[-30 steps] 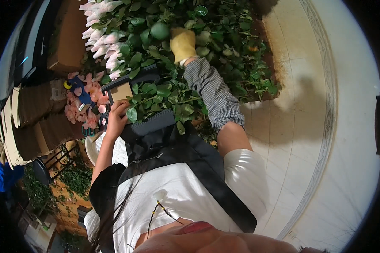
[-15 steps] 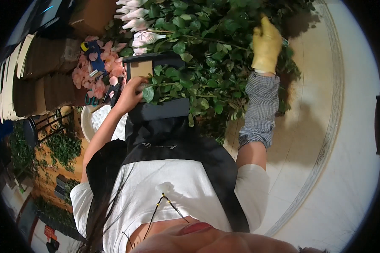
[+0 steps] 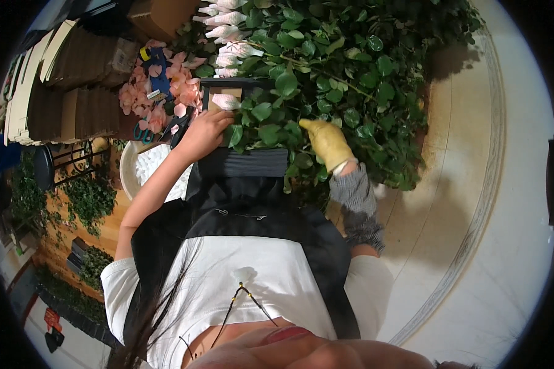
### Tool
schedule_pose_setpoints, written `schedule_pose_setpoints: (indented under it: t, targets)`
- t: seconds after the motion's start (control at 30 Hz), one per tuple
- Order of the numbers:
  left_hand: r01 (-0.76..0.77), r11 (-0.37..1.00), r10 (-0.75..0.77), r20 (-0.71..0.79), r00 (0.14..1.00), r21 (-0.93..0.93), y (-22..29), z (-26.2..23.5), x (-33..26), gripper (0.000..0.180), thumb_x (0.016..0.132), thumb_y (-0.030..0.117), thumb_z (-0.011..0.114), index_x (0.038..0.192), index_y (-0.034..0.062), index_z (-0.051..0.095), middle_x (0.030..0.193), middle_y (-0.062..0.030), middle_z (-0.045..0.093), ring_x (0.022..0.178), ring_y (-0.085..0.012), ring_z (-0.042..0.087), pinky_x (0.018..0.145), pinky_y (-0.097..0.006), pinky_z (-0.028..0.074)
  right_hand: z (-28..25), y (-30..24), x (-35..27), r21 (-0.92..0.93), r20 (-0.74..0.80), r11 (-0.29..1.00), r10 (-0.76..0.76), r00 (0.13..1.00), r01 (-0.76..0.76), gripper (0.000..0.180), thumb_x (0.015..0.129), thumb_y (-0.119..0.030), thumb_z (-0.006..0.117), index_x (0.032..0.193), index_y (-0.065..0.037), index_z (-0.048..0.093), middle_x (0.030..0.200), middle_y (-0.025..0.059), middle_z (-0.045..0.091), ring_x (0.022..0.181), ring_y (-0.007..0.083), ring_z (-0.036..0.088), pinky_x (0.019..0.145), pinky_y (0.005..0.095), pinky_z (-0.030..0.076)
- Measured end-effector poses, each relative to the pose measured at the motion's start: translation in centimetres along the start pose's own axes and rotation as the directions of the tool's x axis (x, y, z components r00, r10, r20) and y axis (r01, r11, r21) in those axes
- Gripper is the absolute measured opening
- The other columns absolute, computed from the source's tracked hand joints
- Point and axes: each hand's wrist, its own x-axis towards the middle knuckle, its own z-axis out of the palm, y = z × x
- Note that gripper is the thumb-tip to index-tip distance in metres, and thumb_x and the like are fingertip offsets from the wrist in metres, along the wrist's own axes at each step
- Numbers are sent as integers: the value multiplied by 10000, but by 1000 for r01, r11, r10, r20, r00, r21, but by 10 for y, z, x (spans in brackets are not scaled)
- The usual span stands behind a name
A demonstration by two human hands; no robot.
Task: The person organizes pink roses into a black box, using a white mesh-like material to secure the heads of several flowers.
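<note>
Apron stitching (image 3: 242, 214) is illegible, and whether left hand (image 3: 204, 131) or gloved right hand (image 3: 328, 143) grips foliage (image 3: 285, 84) is unclear.

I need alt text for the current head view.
A person's bare left hand sits beside a pinkish wrapped flower head at a black holder, while the yellow-gloved right hand is over leafy green stems. More wrapped flower heads lie beyond; loose pink petals and stacked cardboard are leftward.
</note>
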Motion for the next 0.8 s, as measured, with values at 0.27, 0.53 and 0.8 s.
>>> schedule_pose_setpoints:
  t: [0.27,0.53,0.8]
  targets:
    - [-45,989,57,-88,994,139,5,-9,11,339,697,16,667,1035,55,655,1309,-178,505,1140,-401,511,982,-463,441,13,45,-2,534,362,817,13,932,-219,493,968,-210,638,1437,-124,511,1265,135,648,1182,238,613,965,376,512]
    - [42,998,-34,-151,988,50,3,0,7,494,683,-70,646,1158,40,571,1352,-173,499,1182,-401,512,982,-465,444,-55,54,72,-282,-558,959,-156,815,-9,509,797,-139,737,1287,-73,613,1233,170,652,1103,375,615,937,443,508]
    - [30,999,-37,-231,972,-34,4,4,3,603,682,-98,656,1255,59,552,1323,-174,518,1206,-409,499,1002,-458,432,-120,40,59,-181,-747,983,-162,645,39,343,788,39,647,1115,-47,697,1021,168,719,931,357,691,809,417,558]
